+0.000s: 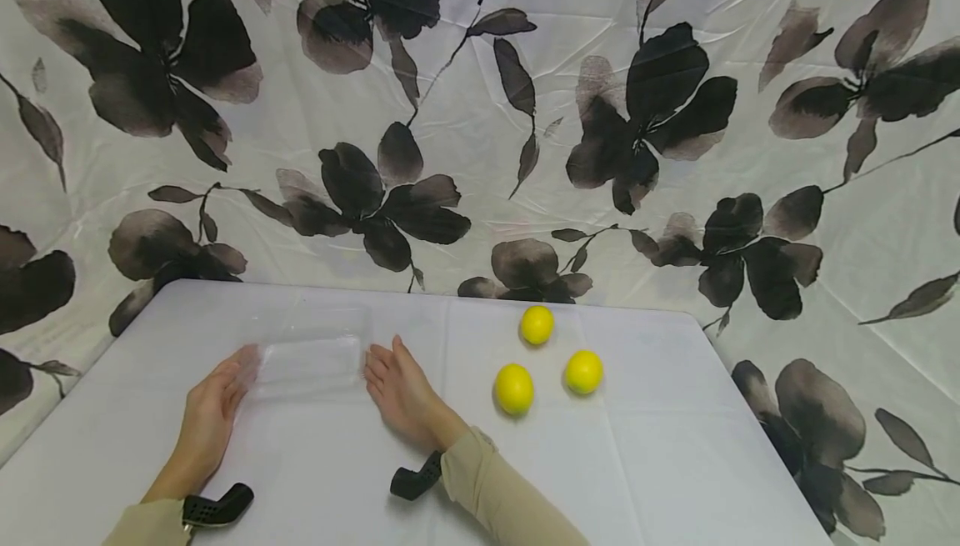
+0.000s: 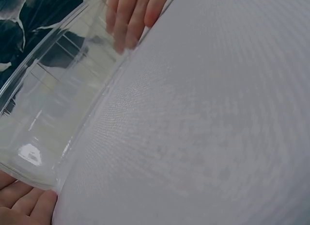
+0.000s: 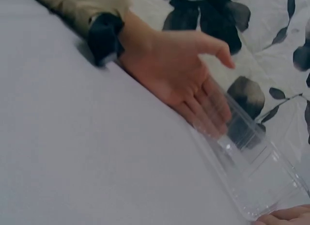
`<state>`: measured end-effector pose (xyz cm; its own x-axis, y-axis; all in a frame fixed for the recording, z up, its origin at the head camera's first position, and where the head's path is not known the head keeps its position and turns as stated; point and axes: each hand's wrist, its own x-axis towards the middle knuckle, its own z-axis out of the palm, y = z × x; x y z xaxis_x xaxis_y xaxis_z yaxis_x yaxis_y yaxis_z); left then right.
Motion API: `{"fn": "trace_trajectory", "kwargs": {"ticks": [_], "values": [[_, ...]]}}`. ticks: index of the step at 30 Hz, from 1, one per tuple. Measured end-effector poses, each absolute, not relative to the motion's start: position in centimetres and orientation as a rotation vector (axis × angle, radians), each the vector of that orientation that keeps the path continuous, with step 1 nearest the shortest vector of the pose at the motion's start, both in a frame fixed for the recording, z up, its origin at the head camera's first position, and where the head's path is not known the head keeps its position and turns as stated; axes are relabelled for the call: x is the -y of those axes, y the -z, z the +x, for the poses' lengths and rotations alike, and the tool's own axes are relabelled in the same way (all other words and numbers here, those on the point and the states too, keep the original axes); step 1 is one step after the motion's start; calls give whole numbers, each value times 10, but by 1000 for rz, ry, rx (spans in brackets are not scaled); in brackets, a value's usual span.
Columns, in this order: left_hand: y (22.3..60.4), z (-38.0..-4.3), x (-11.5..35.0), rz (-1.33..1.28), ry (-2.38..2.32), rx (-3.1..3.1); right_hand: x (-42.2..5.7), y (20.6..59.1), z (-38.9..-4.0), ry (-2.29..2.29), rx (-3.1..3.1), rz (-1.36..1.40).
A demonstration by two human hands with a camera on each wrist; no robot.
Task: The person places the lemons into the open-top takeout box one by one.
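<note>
A clear plastic container (image 1: pixel 311 364) sits on the white table, left of the middle, between my two hands. My left hand (image 1: pixel 212 413) lies along its left end, fingers extended against the wall. At the opposite end is my right hand (image 1: pixel 405 392), its fingers fairly straight and the fingertips right at the container's side. The left wrist view has the transparent container (image 2: pixel 63 99) with fingers at both ends. In the right wrist view, the palm and outstretched thumb of my left hand (image 3: pixel 174 72) show beside the container.
Three yellow lemons stand apart to the right: one at the back (image 1: pixel 537 325), one on the right (image 1: pixel 583 372) and one nearer (image 1: pixel 513 389). A white cloth covers the table (image 1: pixel 660 446). Behind it hangs a floral curtain (image 1: pixel 510 129).
</note>
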<state>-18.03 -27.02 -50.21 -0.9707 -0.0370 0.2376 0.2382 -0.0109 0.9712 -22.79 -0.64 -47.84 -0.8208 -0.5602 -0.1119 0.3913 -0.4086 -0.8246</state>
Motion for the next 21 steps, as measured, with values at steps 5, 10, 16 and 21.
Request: {"fn": "trace_trajectory", "kwargs": {"ticks": [5,10,16,21], "values": [[501,-180,271,-221,1901,2244,1,472,-214,2202,-1221,-237],[499,-181,270,-212,1878,2308,-5,471,-200,2151,-1258,-279],[497,-183,269,-188,1744,2441,-15,471,-186,2084,-1277,-340],[490,-184,270,-242,1787,2483,-23,469,-177,2078,-1218,-331]]}}
